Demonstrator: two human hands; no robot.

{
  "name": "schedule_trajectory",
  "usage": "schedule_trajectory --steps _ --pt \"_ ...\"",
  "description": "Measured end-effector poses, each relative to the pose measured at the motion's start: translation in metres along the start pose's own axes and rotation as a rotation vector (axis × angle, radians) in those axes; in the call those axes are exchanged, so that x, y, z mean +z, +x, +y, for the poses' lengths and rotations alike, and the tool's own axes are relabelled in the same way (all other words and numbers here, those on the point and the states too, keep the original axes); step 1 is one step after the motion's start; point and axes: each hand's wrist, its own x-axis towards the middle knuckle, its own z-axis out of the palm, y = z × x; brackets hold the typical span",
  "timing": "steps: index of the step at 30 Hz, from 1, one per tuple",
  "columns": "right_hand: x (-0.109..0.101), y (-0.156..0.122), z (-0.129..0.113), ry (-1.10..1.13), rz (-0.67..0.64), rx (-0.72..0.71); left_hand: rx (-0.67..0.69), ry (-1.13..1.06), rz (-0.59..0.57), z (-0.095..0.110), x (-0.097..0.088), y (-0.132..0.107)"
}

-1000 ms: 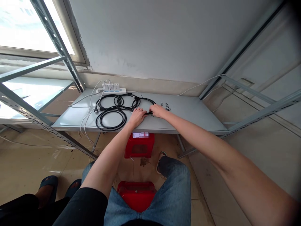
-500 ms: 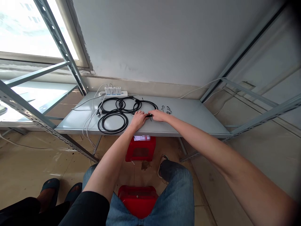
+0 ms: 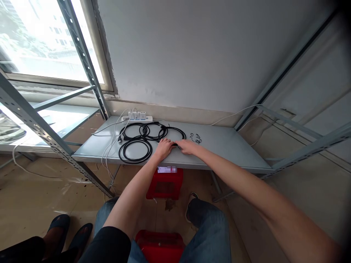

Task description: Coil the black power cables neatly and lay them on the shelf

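Note:
Several black cables lie in coils on a grey metal shelf (image 3: 225,151). The front-left coil (image 3: 134,161) rests near the shelf's front edge, beside my left hand (image 3: 164,148). My two hands sit close together at the near side of the rightmost cable loop (image 3: 181,131), fingers closed on its black cable (image 3: 175,144). My right hand (image 3: 187,147) pinches it just right of the left one. A thin strand shows between them, too small to make out fully. Several thin black ties (image 3: 196,138) lie loose behind and right of my right hand.
A white power strip (image 3: 148,119) with plugged-in adapters stands along the wall, its white cords (image 3: 109,140) hanging over the shelf front. Metal uprights (image 3: 85,62) frame the shelf. Below are a red stool (image 3: 164,182) bearing a phone (image 3: 166,169), and another person's sandalled feet (image 3: 59,226).
The head view has tilted up a little, so the shelf sits lower in the picture. Both hands stay at the cable, with the right hand's fingers slightly shifted.

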Motion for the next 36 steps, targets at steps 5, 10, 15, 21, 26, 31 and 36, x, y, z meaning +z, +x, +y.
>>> schedule_trajectory --steps 5,10,15,21,26,31,36 --pt "-0.003 -0.004 -0.009 -0.216 0.091 -0.080 0.000 -0.003 -0.010 0.001 -0.002 0.000" --pt "-0.008 0.001 -0.018 -0.402 0.109 -0.198 -0.007 -0.001 -0.028 0.002 -0.003 0.001" --pt "-0.003 0.004 -0.017 -0.460 0.182 -0.262 -0.015 0.000 -0.029 0.002 -0.002 0.002" --pt "0.004 0.003 -0.009 -0.479 0.207 -0.309 -0.008 -0.008 -0.033 0.001 -0.002 0.002" --pt "0.001 0.006 -0.014 -0.451 0.174 -0.287 -0.015 -0.010 -0.038 0.001 -0.002 0.002" --pt "0.002 0.006 -0.014 -0.407 0.173 -0.257 -0.007 -0.005 -0.036 0.000 0.000 0.002" --pt "0.012 0.002 -0.013 -0.320 0.142 -0.190 0.015 -0.015 -0.048 0.000 -0.001 0.001"
